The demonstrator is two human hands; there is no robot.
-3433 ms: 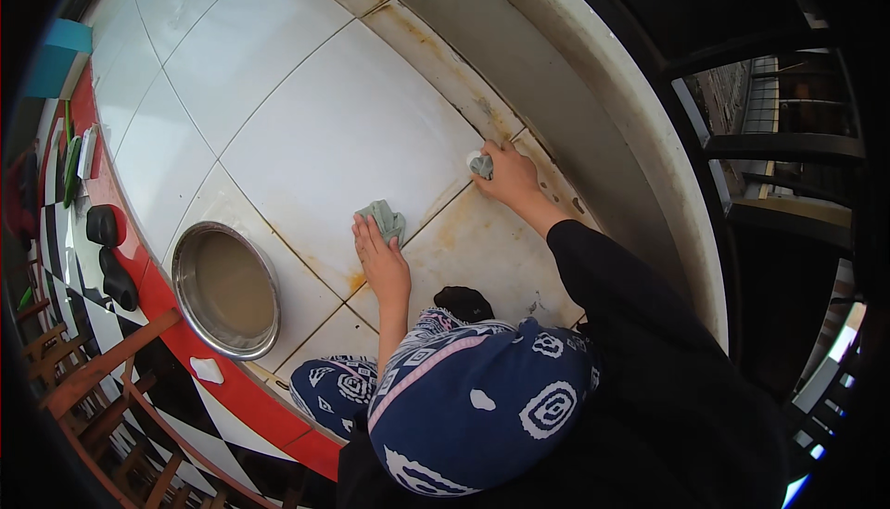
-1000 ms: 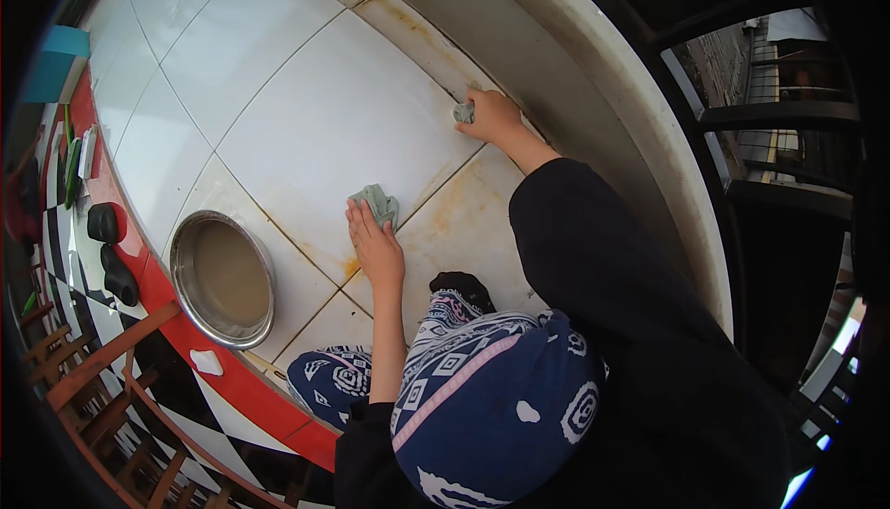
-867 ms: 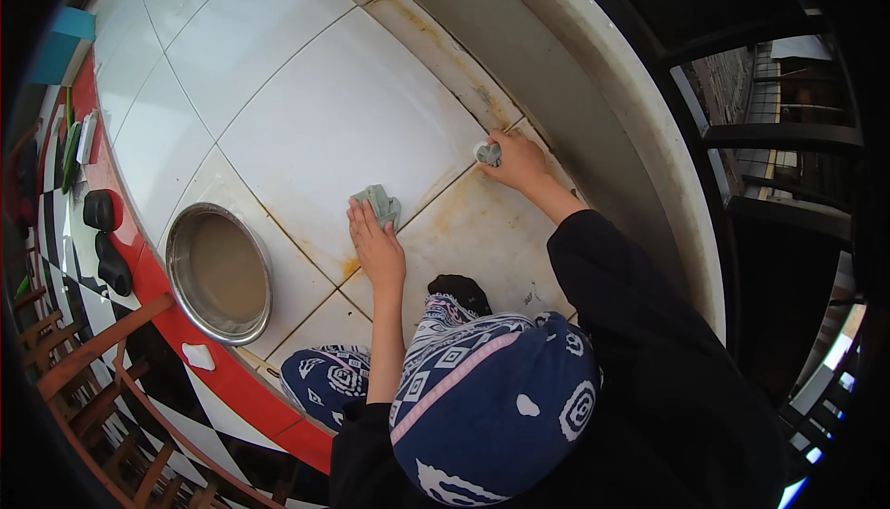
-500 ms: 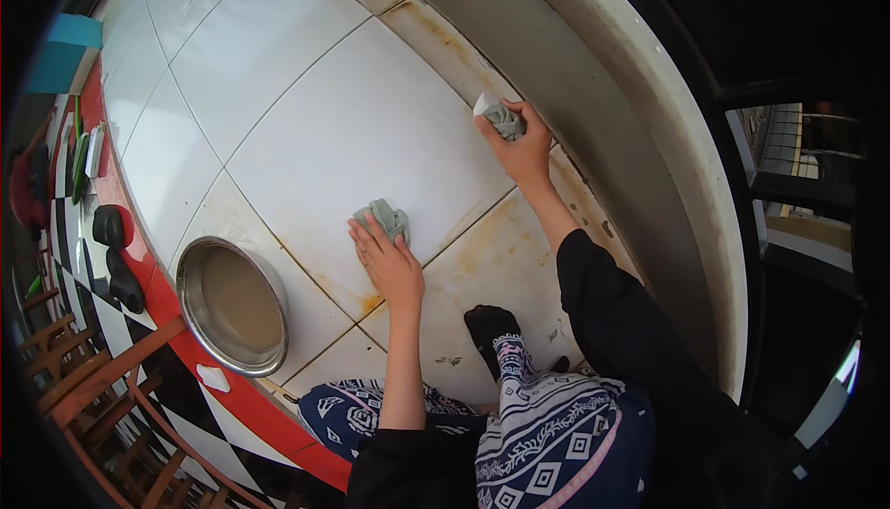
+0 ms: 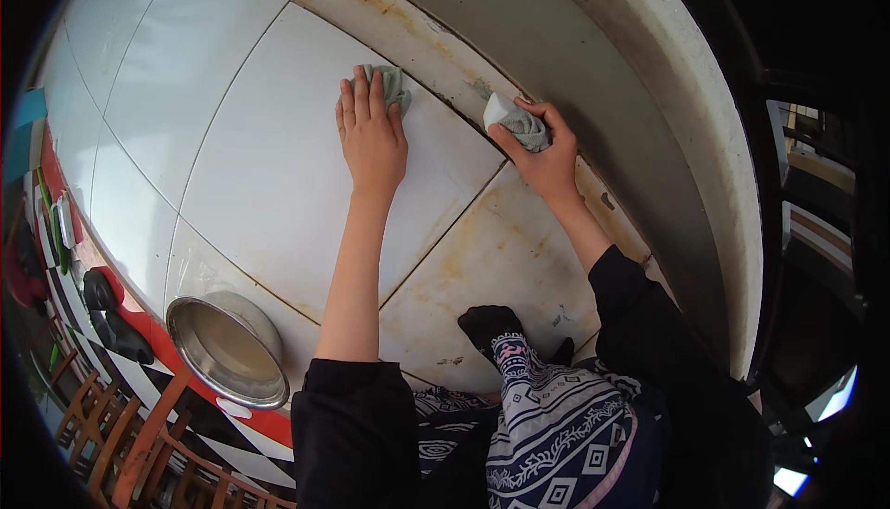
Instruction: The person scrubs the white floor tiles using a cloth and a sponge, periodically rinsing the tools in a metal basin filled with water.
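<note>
Two cloths (image 5: 393, 82) (image 5: 519, 122) under both hands (image 5: 371, 133) (image 5: 547, 152)

White tiled floor (image 5: 269, 184), rust-stained near wall; metal bowl (image 5: 227, 351) at edge, two grey cloths (image 5: 394, 82) (image 5: 517, 121) on tiles.

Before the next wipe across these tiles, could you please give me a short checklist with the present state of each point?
1. Left hand flat on its green cloth: ok, palm pressing it onto the white tile.
2. Right hand gripping the grey sponge: ok, fingers closed around it at the grout line.
3. Brown stains on the tile nearer the knees: not ok, clearly there.
4. Metal bowl clear of both arms: ok, it sits to the left, apart from the sleeve.
5. Water in the bowl: cannot tell.
6. Cloth wet enough: cannot tell.
</note>
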